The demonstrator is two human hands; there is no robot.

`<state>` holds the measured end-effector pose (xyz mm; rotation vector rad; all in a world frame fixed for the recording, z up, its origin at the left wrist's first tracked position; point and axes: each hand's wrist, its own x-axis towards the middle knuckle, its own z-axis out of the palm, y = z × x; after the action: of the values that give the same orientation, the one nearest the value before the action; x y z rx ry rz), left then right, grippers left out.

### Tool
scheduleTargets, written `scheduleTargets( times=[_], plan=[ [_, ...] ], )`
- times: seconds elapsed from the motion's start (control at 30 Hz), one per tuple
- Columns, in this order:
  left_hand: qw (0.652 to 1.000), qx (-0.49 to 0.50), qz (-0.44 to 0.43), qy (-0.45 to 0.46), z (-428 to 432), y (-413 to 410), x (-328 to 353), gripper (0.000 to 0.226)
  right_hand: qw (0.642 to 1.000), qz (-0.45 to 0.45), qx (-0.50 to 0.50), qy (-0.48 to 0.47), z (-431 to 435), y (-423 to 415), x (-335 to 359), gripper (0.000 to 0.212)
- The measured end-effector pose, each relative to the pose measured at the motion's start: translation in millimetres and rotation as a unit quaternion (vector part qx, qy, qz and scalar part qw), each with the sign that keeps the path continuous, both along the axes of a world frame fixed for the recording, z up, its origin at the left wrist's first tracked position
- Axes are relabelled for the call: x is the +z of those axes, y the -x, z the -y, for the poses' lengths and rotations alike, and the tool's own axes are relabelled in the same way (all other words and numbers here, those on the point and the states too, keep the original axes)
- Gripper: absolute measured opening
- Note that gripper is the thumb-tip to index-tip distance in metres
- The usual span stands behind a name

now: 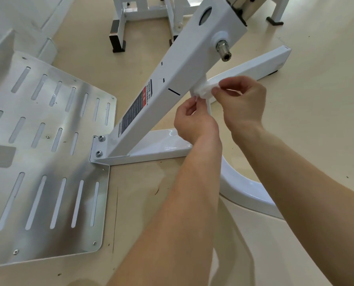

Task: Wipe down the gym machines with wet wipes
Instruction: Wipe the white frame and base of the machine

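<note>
Nearest the camera, two bare forearms reach forward over the pale floor. They end in the left hand and, a little higher and farther on, the right hand. Both hands hold the wet wipe, a small crumpled white wad. The left fingers are curled and pinch its lower corner, and the right thumb and fingers pinch its upper edge. The wipe hangs in the air between them, just beside the lower edge of the slanted white beam. Whether it touches the thin post behind it cannot be told. This looks like a pause in the wiping to refold or open the wipe and find a fresh face, not a stroke on the metal. The next move probably calls for spreading the wad flat, passing it to one hand, and pressing it along the beam or the glossy base bar. To the left lies the slotted metal footplate, bolted at the beam's foot. Farther up, a chrome peg sticks out of the beam. Another white machine frame stands at the back.
</note>
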<state>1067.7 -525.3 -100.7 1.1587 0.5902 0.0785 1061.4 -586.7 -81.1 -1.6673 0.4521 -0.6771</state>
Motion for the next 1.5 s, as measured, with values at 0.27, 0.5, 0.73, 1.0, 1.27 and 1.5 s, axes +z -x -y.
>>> scheduleTargets(
  times=[0.27,0.5,0.73,1.0,1.27,1.5],
  plan=[
    [0.998,0.051,-0.002,0.021,1,-8,-2,0.009,0.996,-0.034,0.024,0.079,-9,-6,-10,0.005],
    [0.999,-0.024,0.043,0.023,-4,1,-10,0.014,0.994,-0.035,0.064,0.077,-18,-2,-6,0.017],
    [0.997,-0.030,0.064,0.021,-10,-6,-13,0.005,0.991,-0.023,0.066,0.117,-9,-9,2,0.014],
    [0.998,0.013,0.055,0.018,-9,-20,-12,0.015,0.988,-0.002,0.041,0.146,-6,-18,1,0.016],
    [1.000,-0.020,-0.003,-0.022,-12,-15,-25,0.011,0.983,-0.076,0.037,0.161,-1,-10,-19,0.010],
    [0.999,0.016,0.031,-0.001,-7,-21,-16,0.003,0.987,-0.005,0.025,0.158,-9,-18,0,0.016]
  ],
)
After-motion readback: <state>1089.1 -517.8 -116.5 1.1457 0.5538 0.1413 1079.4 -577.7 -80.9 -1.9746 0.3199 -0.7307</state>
